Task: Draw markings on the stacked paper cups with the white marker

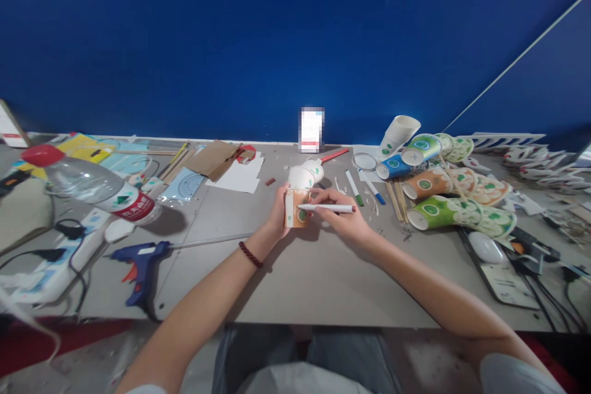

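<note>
My left hand (pixel 279 212) is closed around the side of a paper cup assembly: an orange paper cup (pixel 300 218) below, with a white paper cup (pixel 302 176) joined at its far end. In my right hand (pixel 344 215) is a white marker pen (pixel 339 208) with a red end, pinched between the fingers. The marker's tip meets or nearly touches the orange cup's side; contact is too small to tell. A red marker (pixel 335 156) lies behind the cups. Green-ended (pixel 354 188) and blue-ended (pixel 373 189) white markers rest to the right.
On the left are a blue glue gun (pixel 141 261), a power strip (pixel 69 261) with cords, and a large water bottle (pixel 99 188) lying tilted. Decorated cup assemblies (pixel 462 215) and a stack of white cups (pixel 399 134) stand right. A blue wall (pixel 258 43) closes off the back.
</note>
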Available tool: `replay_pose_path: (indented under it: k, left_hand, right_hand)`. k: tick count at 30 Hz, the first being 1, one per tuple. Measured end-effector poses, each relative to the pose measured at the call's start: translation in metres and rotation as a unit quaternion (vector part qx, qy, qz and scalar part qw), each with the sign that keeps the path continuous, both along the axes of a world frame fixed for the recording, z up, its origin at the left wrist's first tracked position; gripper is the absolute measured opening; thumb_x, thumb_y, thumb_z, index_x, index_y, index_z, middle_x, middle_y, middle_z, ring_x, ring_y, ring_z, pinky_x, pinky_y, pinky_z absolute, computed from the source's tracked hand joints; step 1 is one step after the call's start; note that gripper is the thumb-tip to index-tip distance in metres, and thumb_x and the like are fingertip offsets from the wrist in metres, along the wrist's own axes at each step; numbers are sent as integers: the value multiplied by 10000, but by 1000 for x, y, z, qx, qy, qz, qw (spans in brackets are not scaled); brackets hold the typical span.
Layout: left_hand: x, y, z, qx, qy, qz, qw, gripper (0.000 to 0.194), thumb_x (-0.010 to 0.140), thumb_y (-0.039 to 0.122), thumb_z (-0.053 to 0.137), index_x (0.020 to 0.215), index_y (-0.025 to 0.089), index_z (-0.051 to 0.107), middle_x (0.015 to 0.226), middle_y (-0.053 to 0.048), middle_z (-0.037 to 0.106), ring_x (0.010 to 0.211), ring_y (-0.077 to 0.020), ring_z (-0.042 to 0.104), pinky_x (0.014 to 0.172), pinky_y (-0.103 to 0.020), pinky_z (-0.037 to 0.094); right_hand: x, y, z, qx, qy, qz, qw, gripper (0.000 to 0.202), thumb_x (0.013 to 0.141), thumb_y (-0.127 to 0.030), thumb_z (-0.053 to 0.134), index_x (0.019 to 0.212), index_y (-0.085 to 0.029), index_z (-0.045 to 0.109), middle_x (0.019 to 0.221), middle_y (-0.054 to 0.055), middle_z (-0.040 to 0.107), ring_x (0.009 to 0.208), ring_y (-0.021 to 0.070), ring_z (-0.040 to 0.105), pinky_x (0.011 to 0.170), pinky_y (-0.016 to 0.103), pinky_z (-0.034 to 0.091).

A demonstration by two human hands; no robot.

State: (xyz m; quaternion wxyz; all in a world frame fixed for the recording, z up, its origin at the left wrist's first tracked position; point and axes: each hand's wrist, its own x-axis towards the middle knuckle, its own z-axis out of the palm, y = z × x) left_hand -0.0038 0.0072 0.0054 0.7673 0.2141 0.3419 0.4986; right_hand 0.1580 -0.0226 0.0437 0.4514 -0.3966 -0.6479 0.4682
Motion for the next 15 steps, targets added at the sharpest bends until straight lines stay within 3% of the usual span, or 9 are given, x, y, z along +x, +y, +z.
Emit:
replay_pose_path:
  k: [15]
  left_hand:
    - [1, 1, -1, -4, 0, 20, 1000, 493, 910, 532, 409, 862, 132, 693, 705, -85, 694, 598, -189, 635, 584, -283, 489]
  right_hand:
    - [0, -1, 3, 23, -28, 37, 999, 104, 779, -176, 636, 805, -248, 707, 961, 49, 755, 1309, 284, 567, 1003, 430, 475]
